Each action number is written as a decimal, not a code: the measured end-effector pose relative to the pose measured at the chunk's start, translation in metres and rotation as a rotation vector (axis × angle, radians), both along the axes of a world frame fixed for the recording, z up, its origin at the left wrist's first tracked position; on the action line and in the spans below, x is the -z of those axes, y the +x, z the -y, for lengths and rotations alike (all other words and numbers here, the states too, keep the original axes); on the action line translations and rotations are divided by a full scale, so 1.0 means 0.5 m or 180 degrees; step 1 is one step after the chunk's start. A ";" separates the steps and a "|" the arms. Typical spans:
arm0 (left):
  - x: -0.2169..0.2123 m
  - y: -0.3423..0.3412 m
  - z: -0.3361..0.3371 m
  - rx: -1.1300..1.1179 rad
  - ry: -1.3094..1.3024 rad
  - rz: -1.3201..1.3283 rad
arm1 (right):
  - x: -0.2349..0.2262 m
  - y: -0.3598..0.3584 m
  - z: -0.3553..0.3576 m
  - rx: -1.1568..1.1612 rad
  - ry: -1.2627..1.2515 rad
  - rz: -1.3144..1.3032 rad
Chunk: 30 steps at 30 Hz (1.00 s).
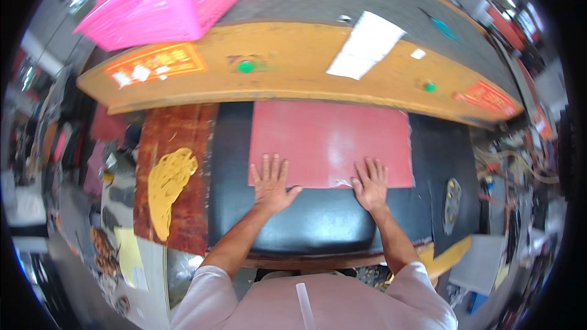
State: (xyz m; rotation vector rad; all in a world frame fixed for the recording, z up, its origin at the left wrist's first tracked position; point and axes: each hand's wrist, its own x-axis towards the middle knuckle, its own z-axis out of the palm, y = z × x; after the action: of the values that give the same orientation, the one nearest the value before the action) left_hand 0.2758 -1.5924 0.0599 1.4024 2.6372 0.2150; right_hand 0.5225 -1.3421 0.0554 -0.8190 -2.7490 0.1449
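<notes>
A flat red sheet (330,140) lies on the shiny black work surface (293,226), and its far edge reaches the yellow beam. My left hand (272,184) rests flat at the near left corner of the sheet, its fingers spread over the red and its thumb pointing right. Near the right part of the same edge, my right hand (370,186) lies palm down with fingers stretched onto the sheet. Neither hand grips anything. Left of the sheet, a yellow sole-shaped piece (168,189) with cut-out holes sits on a worn reddish-brown board (194,220).
A thick yellow beam (287,67) with two green buttons crosses the far side. On top stand a pink plastic basket (177,6) and white paper (367,44). A greyish sole-shaped piece (452,206) lies at the right. Cluttered shelves flank both sides.
</notes>
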 end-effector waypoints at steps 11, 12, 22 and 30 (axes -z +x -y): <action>0.002 -0.001 -0.003 0.0177 -0.0315 -0.0701 | -0.127 0.003 0.136 0.0146 -0.0972 -0.1379; 0.007 -0.004 -0.007 0.0129 -0.0423 -0.0763 | -0.147 0.032 0.182 0.0040 -0.1154 -0.1613; 0.006 -0.036 -0.020 0.0157 -0.1099 -0.0849 | -0.051 0.497 0.527 0.0658 -0.3427 -0.0762; -0.080 0.433 -0.131 0.1608 0.1003 0.0051 | 0.047 0.899 0.494 0.2446 -0.3298 -0.1765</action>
State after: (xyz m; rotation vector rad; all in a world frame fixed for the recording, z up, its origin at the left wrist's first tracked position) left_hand 0.4922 -1.5271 0.1001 2.0934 2.2044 0.5892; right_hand 0.9720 -1.5891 0.0321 -1.6591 -1.5598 1.4178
